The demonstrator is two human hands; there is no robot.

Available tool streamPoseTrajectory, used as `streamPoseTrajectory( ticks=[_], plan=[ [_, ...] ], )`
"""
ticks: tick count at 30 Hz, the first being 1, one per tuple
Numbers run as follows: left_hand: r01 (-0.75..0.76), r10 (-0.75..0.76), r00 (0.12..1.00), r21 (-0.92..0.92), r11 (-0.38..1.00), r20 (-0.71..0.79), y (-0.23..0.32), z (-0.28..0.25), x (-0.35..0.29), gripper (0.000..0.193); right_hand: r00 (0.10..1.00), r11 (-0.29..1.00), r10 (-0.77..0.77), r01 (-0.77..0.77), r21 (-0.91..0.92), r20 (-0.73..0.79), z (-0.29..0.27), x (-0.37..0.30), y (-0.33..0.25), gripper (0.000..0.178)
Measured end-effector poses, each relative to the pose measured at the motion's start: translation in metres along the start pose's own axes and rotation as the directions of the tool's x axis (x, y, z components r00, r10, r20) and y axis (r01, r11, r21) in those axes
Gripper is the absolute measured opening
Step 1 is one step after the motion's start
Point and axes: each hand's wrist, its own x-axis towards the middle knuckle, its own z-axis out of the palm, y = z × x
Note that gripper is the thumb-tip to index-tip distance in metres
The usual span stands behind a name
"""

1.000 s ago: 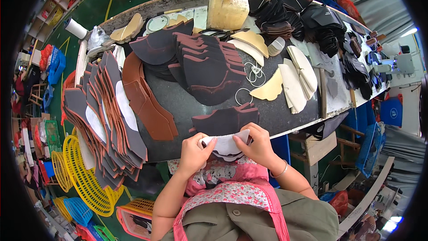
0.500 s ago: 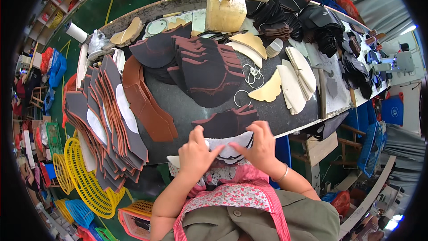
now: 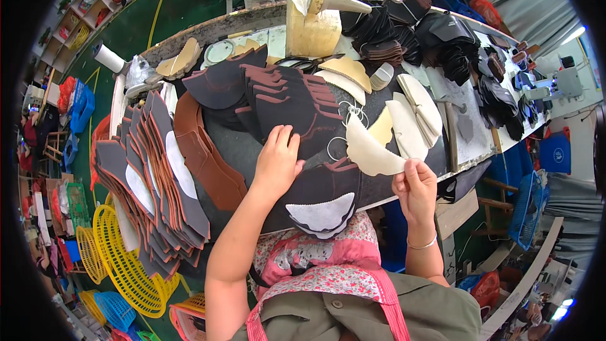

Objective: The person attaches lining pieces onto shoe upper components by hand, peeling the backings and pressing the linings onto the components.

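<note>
My right hand pinches the corner of a cream, curved shoe-lining piece and holds it up above the right part of the table. Over the near edge of a stack of dark, brown-edged shoe pieces reaches my left hand, fingers stretched, nothing visible in it; whether it touches the stack I cannot tell. Close to my apron, a white piece with a serrated edge lies on a dark shoe piece at the table's front edge.
On the left lie fanned grey pieces and brown pieces. More cream pieces and a looped white cord are at right. Behind them stand scissors and a yellowish block with a cone. Yellow baskets stand below left.
Both hands have left the white serrated piece at the front edge. My left hand moved forward to the dark stack; my right moved right and now holds a cream piece.
</note>
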Motion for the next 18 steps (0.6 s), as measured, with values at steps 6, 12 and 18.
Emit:
streamPoseTrajectory(
  ticks=[6, 12, 18],
  plan=[
    [-0.017, 0.018, 0.978, -0.003, 1.000, 0.206, -0.013, -0.003, 0.011, 0.028, 0.999, 0.995, 0.013, -0.008, 0.098, -0.042, 0.000, -0.004, -0.016, 0.016],
    [-0.415, 0.414, 0.910, -0.069, 0.907, -0.030, 0.051, -0.024, -0.046, 0.030, 0.999, 0.998, -0.045, 0.046, -0.033, 0.010, 0.004, -0.008, -0.015, 0.010],
    [-0.116, 0.114, 0.993, -0.497, 0.860, -0.034, 0.078, -0.021, -0.057, 0.033, 0.918, 0.813, 0.033, 0.205, -0.545, 0.395, 0.033, -0.019, -0.008, 0.015]
  ],
)
